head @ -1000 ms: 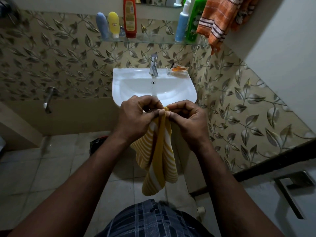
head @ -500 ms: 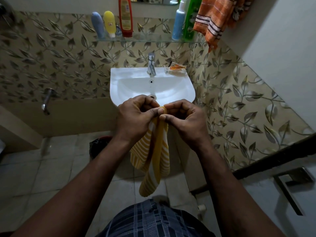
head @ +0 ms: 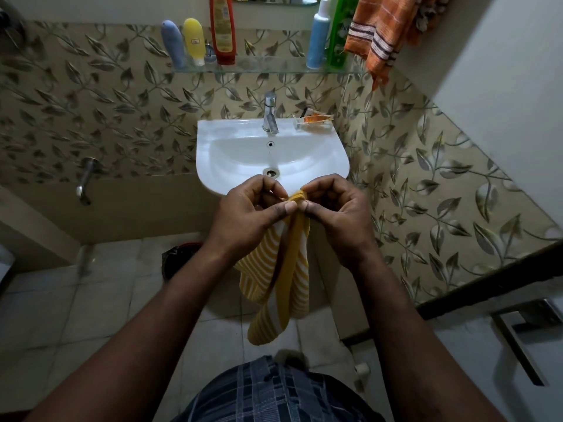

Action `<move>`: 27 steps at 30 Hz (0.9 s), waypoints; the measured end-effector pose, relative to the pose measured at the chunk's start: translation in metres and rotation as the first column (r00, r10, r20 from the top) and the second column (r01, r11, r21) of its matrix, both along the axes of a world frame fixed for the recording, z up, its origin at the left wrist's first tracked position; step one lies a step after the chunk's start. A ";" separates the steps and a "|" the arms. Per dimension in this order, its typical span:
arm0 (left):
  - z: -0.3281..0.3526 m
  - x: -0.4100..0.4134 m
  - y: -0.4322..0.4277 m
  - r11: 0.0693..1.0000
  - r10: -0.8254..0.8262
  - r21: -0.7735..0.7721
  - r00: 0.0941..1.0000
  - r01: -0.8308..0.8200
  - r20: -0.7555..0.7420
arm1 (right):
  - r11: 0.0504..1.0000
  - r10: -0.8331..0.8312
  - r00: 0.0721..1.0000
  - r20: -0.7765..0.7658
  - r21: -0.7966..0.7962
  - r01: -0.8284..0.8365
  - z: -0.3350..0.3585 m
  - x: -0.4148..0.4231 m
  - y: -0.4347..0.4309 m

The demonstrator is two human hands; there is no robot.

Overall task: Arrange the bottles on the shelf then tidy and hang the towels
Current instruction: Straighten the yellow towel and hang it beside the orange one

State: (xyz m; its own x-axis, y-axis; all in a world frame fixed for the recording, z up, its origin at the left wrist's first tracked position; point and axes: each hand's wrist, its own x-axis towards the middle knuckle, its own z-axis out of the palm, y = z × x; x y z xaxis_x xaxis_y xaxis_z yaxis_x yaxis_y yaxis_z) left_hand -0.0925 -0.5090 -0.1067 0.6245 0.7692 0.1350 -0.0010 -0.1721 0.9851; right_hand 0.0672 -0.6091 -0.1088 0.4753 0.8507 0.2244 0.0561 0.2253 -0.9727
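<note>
A yellow towel with white stripes (head: 281, 269) hangs folded in front of the sink. My left hand (head: 253, 214) and my right hand (head: 335, 214) pinch its top edge side by side, thumbs almost touching. On the glass shelf (head: 268, 68) stand a grey-blue bottle (head: 173, 44), a yellow bottle (head: 194, 41), a red bottle (head: 223, 28), a blue bottle (head: 318, 38) and a green bottle (head: 340, 32). An orange striped towel (head: 380, 35) hangs at the upper right.
A white sink (head: 240, 153) with a chrome tap (head: 270, 117) is just beyond my hands; a small orange packet (head: 315, 119) lies on its rim. A wall spout (head: 85, 181) sticks out at left. A dark bin (head: 179, 257) sits on the tiled floor.
Both hands keep pinching the yellow towel's top edge and have shifted slightly toward the sink. The view has tilted down a little.
</note>
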 end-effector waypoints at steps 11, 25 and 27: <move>-0.013 0.006 -0.005 0.998 0.018 0.059 1.000 -0.017 -0.019 | 0.997 0.078 0.986 -0.145 0.022 -0.076 0.001 0.012 0.000; -0.017 0.005 -0.002 0.966 -0.122 0.219 0.990 0.134 -0.068 | 0.991 0.136 0.990 -0.039 -0.005 -0.136 0.006 0.022 -0.004; -0.019 0.004 -0.001 0.939 -0.127 0.310 0.989 0.146 -0.080 | 0.990 0.139 0.990 -0.015 -0.014 -0.139 0.007 0.022 -0.006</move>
State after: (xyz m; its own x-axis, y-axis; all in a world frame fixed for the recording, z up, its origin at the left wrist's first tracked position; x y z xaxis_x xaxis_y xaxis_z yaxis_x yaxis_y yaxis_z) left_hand -0.0882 -0.5103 -0.1254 0.7347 0.6002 0.3162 0.0092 -0.4748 0.8800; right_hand 0.0895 -0.6147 -0.1021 0.3553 0.9119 0.2055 0.0115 0.2156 -0.9764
